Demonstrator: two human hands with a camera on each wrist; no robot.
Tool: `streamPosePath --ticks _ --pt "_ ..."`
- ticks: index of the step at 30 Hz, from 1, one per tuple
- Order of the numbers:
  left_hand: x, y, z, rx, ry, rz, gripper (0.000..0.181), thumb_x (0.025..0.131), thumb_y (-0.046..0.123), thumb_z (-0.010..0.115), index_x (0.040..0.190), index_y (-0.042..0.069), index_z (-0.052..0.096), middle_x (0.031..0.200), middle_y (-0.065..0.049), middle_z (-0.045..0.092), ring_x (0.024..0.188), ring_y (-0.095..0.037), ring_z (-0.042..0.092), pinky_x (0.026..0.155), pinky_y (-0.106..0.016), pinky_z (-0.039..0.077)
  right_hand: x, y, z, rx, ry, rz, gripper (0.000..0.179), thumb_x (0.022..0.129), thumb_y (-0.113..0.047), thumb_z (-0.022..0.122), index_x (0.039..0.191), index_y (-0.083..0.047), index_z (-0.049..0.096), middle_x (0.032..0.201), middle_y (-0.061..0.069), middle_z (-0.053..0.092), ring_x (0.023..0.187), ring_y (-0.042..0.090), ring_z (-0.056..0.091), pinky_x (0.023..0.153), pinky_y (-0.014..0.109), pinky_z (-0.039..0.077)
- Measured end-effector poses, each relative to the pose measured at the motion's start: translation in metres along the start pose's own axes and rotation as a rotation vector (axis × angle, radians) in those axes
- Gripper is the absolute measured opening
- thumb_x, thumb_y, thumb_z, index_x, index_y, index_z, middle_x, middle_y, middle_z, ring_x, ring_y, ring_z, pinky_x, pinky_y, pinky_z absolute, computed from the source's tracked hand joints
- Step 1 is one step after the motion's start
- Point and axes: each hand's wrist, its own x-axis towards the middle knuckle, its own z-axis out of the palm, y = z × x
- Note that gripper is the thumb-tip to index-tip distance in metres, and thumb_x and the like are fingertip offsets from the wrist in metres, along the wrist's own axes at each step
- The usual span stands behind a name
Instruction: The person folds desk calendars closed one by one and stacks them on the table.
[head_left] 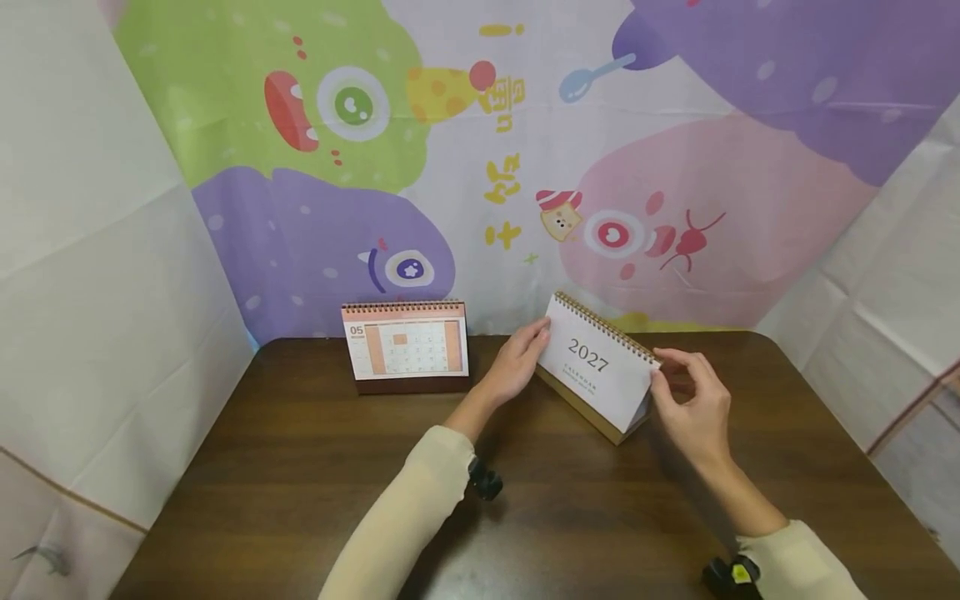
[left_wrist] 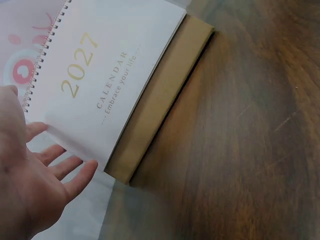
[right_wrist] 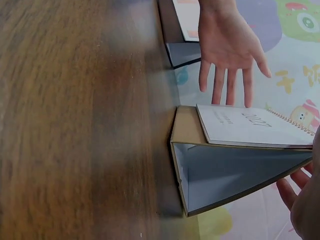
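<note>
Head view, pink-and-white paper calendar [head_left: 411, 343]: left of left grip [head_left: 516, 360]; a straying cream sleeve [head_left: 408, 508] could nudge it.
Left grip: straight-fingered, securing little.
White spiral-bound 2027 calendar on tan card stand [head_left: 592, 358]: between grips; uneven pressure could tip it.
Right grip [head_left: 697, 400]: pinches its upper corner; squeezing could crease pages.

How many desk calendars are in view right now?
2. The 2027 calendar stands between the left hand and the right hand; the 05 calendar stands to its left, near the back of the table. None seem hidden.
</note>
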Motion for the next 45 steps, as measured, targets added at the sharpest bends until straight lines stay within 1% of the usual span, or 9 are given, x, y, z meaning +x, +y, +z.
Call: streamPosePath --ticks 5,12,14,22,26,33,36,37,45 --pt "-0.005 -0.004 -0.001 0.004 -0.015 0.002 0.067 0.119 0.061 0.037 0.173 0.021 0.047 0.172 -0.008 0.056 0.159 -0.025 0.054 0.135 -0.046 0.041 0.002 -0.002 0.000 -0.003 -0.002 0.017 0.034 0.090 0.018 0.074 0.122 0.007 0.080 0.099 0.023 0.071 0.096 -0.010 0.066 0.083 0.002 0.056" --pt "0.007 -0.047 0.005 -0.006 -0.067 0.010 0.073 0.111 0.080 0.038 0.172 0.043 0.043 0.177 0.004 0.050 0.165 -0.019 0.047 0.138 -0.046 0.039 0.005 0.000 -0.001 -0.021 0.006 0.050 0.033 0.093 0.018 0.074 0.122 0.005 0.081 0.098 0.014 0.071 0.091 -0.014 0.067 0.080 0.001 0.054" --pt "0.001 -0.043 0.000 0.002 -0.076 0.042 0.073 0.112 0.079 0.038 0.173 0.040 0.044 0.177 0.002 0.049 0.165 -0.020 0.048 0.139 -0.046 0.038 0.005 0.000 0.000 -0.023 0.006 0.060 0.033 0.093 0.017 0.074 0.122 0.004 0.081 0.099 0.003 0.071 0.090 -0.013 0.067 0.079 0.001 0.054" --pt "-0.056 0.068 -0.045 -0.084 -0.104 -0.005 0.058 0.121 0.030 0.048 0.173 0.006 0.043 0.175 -0.025 0.046 0.158 -0.044 0.055 0.134 -0.056 0.043 0.004 -0.002 -0.002 -0.018 -0.003 0.099 0.034 0.095 0.015 0.072 0.125 0.002 0.080 0.107 -0.019 0.067 0.098 -0.009 0.066 0.080 0.001 0.053" --pt "-0.056 0.070 -0.045 -0.113 -0.076 0.009 0.061 0.119 0.025 0.050 0.174 0.003 0.037 0.179 -0.028 0.038 0.159 -0.049 0.052 0.135 -0.060 0.041 0.002 -0.003 -0.003 -0.011 0.020 0.142 0.033 0.098 0.014 0.070 0.129 0.003 0.078 0.111 -0.019 0.066 0.105 -0.007 0.066 0.082 0.000 0.053" --pt "-0.041 0.041 -0.038 -0.165 -0.094 0.055 0.073 0.119 0.052 0.046 0.179 0.012 0.032 0.185 -0.019 0.034 0.166 -0.041 0.046 0.141 -0.052 0.034 -0.002 -0.010 -0.004 0.030 0.017 0.245 0.034 0.102 0.012 0.067 0.135 0.006 0.070 0.114 -0.014 0.065 0.110 -0.002 0.065 0.085 0.002 0.055" --pt "-0.042 0.044 -0.037 -0.169 -0.120 0.033 0.071 0.121 0.048 0.045 0.179 0.010 0.030 0.186 -0.018 0.032 0.168 -0.038 0.044 0.142 -0.049 0.032 -0.006 -0.011 -0.002 0.035 -0.002 0.246 0.034 0.102 0.013 0.067 0.135 0.008 0.069 0.114 -0.012 0.064 0.110 -0.001 0.065 0.084 0.002 0.056" --pt "-0.049 0.060 -0.041 -0.175 -0.127 -0.001 0.067 0.122 0.039 0.045 0.178 0.008 0.030 0.186 -0.021 0.031 0.169 -0.042 0.041 0.142 -0.053 0.031 -0.006 -0.010 -0.001 0.038 -0.004 0.244 0.034 0.101 0.014 0.067 0.135 0.009 0.069 0.113 -0.012 0.064 0.109 -0.001 0.065 0.084 0.002 0.056" --pt "-0.053 0.070 -0.041 -0.162 -0.103 -0.019 0.061 0.122 0.027 0.045 0.177 0.005 0.032 0.184 -0.023 0.034 0.166 -0.042 0.046 0.138 -0.053 0.038 -0.007 -0.009 0.002 0.060 0.015 0.243 0.032 0.101 0.014 0.067 0.133 0.009 0.069 0.110 -0.012 0.063 0.107 0.000 0.064 0.084 0.002 0.056"
